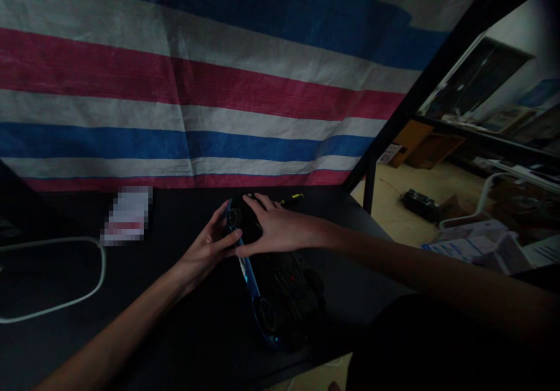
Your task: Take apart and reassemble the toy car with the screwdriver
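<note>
A blue toy car (292, 283) lies on the dark table with its black underside and wheels facing up. My left hand (213, 240) grips the far end from the left, thumb over the blue side near a wheel. Across the same end reaches my right hand (277, 227), its thumb at the blue edge and its fingers curved over the chassis. That part of the underside is hidden beneath it. Just behind my right hand lies a thin tool with a yellow and black handle (292, 199), partly covered by the fingers.
A blurred-out pale item (126, 215) and a white cable (104, 268) lie on the left of the table (184, 327). A striped plastic sheet (245, 99) hangs behind. Beyond the black frame post (370, 187), boxes (476, 245) and clutter stand on the floor.
</note>
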The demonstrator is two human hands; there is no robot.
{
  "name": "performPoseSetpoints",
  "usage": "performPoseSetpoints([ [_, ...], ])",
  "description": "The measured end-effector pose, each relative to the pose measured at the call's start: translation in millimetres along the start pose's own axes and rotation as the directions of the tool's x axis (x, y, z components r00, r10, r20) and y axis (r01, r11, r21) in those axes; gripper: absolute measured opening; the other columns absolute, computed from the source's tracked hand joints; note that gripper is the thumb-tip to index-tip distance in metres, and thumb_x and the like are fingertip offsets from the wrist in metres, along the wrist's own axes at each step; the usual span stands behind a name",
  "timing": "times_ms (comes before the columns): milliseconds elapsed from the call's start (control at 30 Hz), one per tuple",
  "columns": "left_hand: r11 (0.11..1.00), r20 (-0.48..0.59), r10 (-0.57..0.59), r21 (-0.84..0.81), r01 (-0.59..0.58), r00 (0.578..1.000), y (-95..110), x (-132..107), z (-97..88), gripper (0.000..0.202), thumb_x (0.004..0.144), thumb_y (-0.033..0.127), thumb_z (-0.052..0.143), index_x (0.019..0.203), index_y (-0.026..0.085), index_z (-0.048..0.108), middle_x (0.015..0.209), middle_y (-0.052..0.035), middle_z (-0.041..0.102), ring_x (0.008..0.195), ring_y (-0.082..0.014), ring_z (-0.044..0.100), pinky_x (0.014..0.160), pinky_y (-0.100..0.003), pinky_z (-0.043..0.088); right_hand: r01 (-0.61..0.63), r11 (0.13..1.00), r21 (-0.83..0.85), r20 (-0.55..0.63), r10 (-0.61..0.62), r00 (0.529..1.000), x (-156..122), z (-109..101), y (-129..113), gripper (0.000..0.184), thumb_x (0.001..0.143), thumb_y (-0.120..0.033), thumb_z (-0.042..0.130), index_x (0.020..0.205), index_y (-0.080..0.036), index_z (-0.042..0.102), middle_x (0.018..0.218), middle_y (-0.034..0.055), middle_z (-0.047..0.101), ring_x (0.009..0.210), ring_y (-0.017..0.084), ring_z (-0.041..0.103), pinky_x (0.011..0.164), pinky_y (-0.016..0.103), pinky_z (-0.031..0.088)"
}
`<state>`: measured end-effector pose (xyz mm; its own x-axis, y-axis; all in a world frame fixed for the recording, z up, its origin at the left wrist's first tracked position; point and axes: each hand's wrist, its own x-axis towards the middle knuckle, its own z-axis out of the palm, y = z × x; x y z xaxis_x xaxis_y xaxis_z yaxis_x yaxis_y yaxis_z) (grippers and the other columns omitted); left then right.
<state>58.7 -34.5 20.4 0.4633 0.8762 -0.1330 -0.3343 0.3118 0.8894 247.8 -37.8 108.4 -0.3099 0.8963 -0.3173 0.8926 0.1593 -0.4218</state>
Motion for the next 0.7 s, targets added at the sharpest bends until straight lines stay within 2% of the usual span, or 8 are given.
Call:
performPoseSetpoints([
  [100, 1.0, 0.0, -0.002, -0.019, 0.002, 1.0, -1.3, 1.9, 0.5, 0.08, 0.088, 0.022, 0.078, 0.156, 0.039, 0.042, 0.163, -0.0083, 0.046, 0.149, -0.0357, 0.042, 0.113, -0.056, 0.047, 0.034, 0.999, 0.0, -0.037, -0.034, 0.999, -8.7, 8.0, 8.1, 0.119, 0.076, -0.068, 0.071, 0.168, -0.022, 0.012, 0.175, 0.0166, 0.008, 0.156, 0.049, 0.016, 0.119, 0.065, 0.03],
  [233, 1.0, -0.023, -0.006, -0.002, 0.006, 1.0, -3.2, 4.0, 0.2, 0.079, 0.087, 0.021, 0.079, 0.154, 0.041, 0.044, 0.162, -0.0066, 0.047, 0.147, -0.0351, 0.045, 0.11, -0.052, 0.051, 0.109, 0.994, -0.008, -0.134, -0.109, 0.985, -20.1, 5.8, 11.8, 0.104, 0.081, -0.066, 0.067, 0.166, -0.021, 0.026, 0.166, 0.0184, 0.034, 0.144, 0.045, 0.043, 0.112, 0.058, 0.041],
  [333, 0.999, -0.031, -0.017, 0.03, 0.018, 0.999, -2.6, 4.5, -1.1, 0.077, 0.087, 0.023, 0.08, 0.154, 0.041, 0.045, 0.161, -0.0057, 0.048, 0.144, -0.0341, 0.049, 0.108, -0.05, 0.053, 0.149, 0.989, 0.027, -0.168, -0.142, 0.976, -31.3, -11.3, 14.3, 0.082, 0.084, -0.054, 0.068, 0.155, -0.021, 0.046, 0.146, 0.0148, 0.059, 0.127, 0.037, 0.061, 0.104, 0.048, 0.048],
  [400, 0.998, -0.04, -0.025, 0.049, 0.027, 0.999, -1.6, 5.1, -2.7, 0.077, 0.087, 0.024, 0.08, 0.154, 0.041, 0.046, 0.159, -0.0055, 0.05, 0.142, -0.0331, 0.052, 0.107, -0.048, 0.054, 0.149, 0.984, 0.095, -0.173, -0.131, 0.976, -38.6, -26.5, 21.3, 0.06, 0.085, -0.047, 0.068, 0.139, -0.022, 0.062, 0.123, 0.0095, 0.073, 0.106, 0.03, 0.07, 0.089, 0.04, 0.053],
  [467, 0.998, -0.058, -0.029, 0.06, 0.032, 0.998, -0.6, 5.8, -4.4, 0.077, 0.087, 0.026, 0.08, 0.154, 0.043, 0.046, 0.158, -0.0048, 0.053, 0.14, -0.0319, 0.054, 0.105, -0.047, 0.054, 0.124, 0.971, 0.205, -0.149, -0.094, 0.984, -44.5, -40.5, 34.4, 0.042, 0.088, -0.043, 0.062, 0.123, -0.022, 0.07, 0.103, 0.0058, 0.077, 0.081, 0.023, 0.072, 0.068, 0.033, 0.052],
  [533, 0.998, -0.058, -0.03, 0.059, 0.034, 0.998, 0.3, 6.5, -5.5, 0.076, 0.088, 0.027, 0.079, 0.154, 0.044, 0.045, 0.157, -0.0039, 0.054, 0.139, -0.0313, 0.056, 0.104, -0.045, 0.055, 0.114, 0.948, 0.296, -0.124, -0.08, 0.989, -48.9, -50.8, 52.9, 0.032, 0.089, -0.039, 0.057, 0.112, -0.021, 0.073, 0.088, 0.0036, 0.076, 0.065, 0.018, 0.067, 0.056, 0.029, 0.045],
  [633, 0.998, -0.047, -0.031, 0.053, 0.033, 0.998, 1.6, 7.1, -5.5, 0.076, 0.088, 0.027, 0.078, 0.155, 0.044, 0.044, 0.158, -0.0038, 0.054, 0.14, -0.0319, 0.055, 0.103, -0.045, 0.056, 0.139, 0.928, 0.347, -0.209, -0.068, 0.976, -54.3, -56.0, 87.1, 0.021, 0.085, -0.034, 0.062, 0.095, -0.021, 0.075, 0.071, -0.0001, 0.07, 0.058, 0.015, 0.059, 0.052, 0.026, 0.038],
  [700, 0.998, -0.06, -0.037, 0.052, 0.04, 0.998, 2.0, 7.5, -4.8, 0.078, 0.088, 0.027, 0.078, 0.156, 0.043, 0.043, 0.159, -0.004, 0.053, 0.141, -0.0326, 0.054, 0.103, -0.046, 0.056, 0.101, 0.877, 0.469, -0.179, -0.018, 0.984, -57.9, -52.1, 112.3, 0.022, 0.084, -0.038, 0.064, 0.095, -0.022, 0.075, 0.071, -0.001, 0.068, 0.056, 0.014, 0.055, 0.05, 0.025, 0.036],
])
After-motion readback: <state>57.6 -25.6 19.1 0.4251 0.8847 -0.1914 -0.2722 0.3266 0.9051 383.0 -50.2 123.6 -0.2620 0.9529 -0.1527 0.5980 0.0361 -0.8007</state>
